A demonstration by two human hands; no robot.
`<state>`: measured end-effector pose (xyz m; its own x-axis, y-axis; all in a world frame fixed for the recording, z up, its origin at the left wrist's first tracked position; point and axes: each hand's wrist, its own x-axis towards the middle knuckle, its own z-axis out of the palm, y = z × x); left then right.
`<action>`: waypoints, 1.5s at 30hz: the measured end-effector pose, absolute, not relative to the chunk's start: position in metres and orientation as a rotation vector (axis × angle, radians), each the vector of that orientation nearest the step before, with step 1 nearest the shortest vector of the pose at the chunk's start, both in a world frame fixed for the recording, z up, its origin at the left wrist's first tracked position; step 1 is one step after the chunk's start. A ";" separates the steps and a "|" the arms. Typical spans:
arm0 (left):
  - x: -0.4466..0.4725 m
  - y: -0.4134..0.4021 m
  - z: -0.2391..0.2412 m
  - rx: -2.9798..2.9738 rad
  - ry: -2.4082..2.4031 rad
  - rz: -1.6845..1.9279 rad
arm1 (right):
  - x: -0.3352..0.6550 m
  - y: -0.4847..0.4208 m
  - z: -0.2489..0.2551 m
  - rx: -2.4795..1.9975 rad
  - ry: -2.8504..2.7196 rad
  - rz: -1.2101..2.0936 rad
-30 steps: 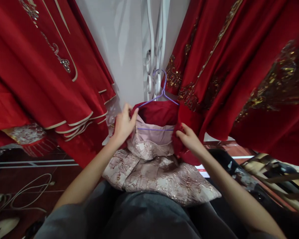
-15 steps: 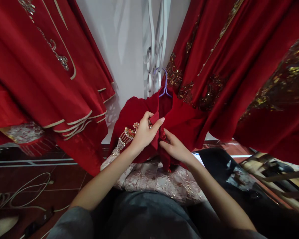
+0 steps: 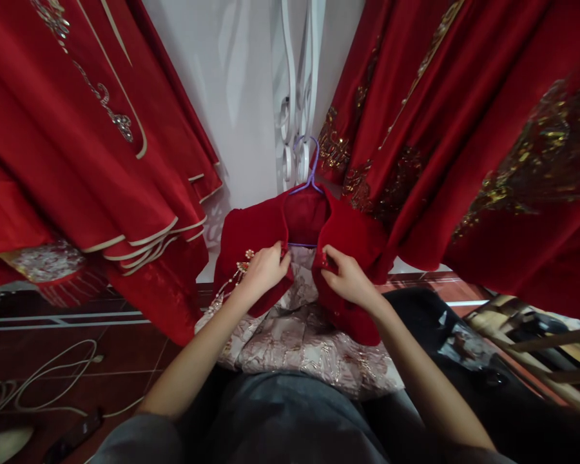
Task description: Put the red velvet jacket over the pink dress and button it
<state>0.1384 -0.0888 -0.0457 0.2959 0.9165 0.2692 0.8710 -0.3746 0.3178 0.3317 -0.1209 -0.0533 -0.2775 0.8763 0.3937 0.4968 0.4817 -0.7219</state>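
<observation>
A short red velvet jacket (image 3: 357, 235) hangs on a purple wire hanger (image 3: 308, 174) over a pale pink brocade dress (image 3: 299, 335) that spreads onto my lap. My left hand (image 3: 265, 270) is closed on the jacket's left front edge, beside a gold beaded ornament (image 3: 241, 265). My right hand (image 3: 347, 277) is closed on the right front edge. The two edges are held a little apart, and the pink dress shows between them.
Long red embroidered gowns hang at the left (image 3: 77, 142) and at the right (image 3: 464, 142). A white wall with a white scrolled metal rack (image 3: 297, 84) stands behind. White cables (image 3: 53, 380) lie on the dark red tiled floor at the left. Dark bags (image 3: 468, 348) sit at the right.
One second ago my hands were far apart on the jacket's sides. They then came together at the middle with the fabric bunched. Now they hold the two front edges slightly parted.
</observation>
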 end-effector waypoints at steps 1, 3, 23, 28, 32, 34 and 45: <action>0.144 -0.090 -0.042 2.444 1.596 0.674 | 0.328 -0.123 -0.052 -1.091 -1.960 0.649; 0.151 -0.091 -0.034 2.457 1.411 0.753 | 0.321 -0.127 -0.051 -1.006 -1.983 0.710; 0.151 -0.105 -0.073 2.039 1.331 1.439 | 0.309 -0.109 -0.079 -0.754 -1.520 0.975; 0.147 -0.102 -0.068 2.202 1.267 1.326 | 0.312 -0.104 -0.082 -0.833 -1.487 0.891; 0.145 -0.107 -0.059 2.328 1.263 1.243 | 0.313 -0.108 -0.077 -0.863 -1.497 0.775; 0.145 -0.109 -0.053 2.378 1.231 1.189 | 0.312 -0.111 -0.073 -0.892 -1.495 0.700; 0.146 -0.100 -0.039 2.522 1.157 1.033 | 0.308 -0.117 -0.074 -1.007 -1.313 0.597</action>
<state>0.1463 -0.0998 -0.0385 0.4555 0.7230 0.5193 0.5978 -0.6807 0.4233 0.3078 -0.1170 -0.0738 0.2020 0.8408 0.5022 0.1737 0.4739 -0.8633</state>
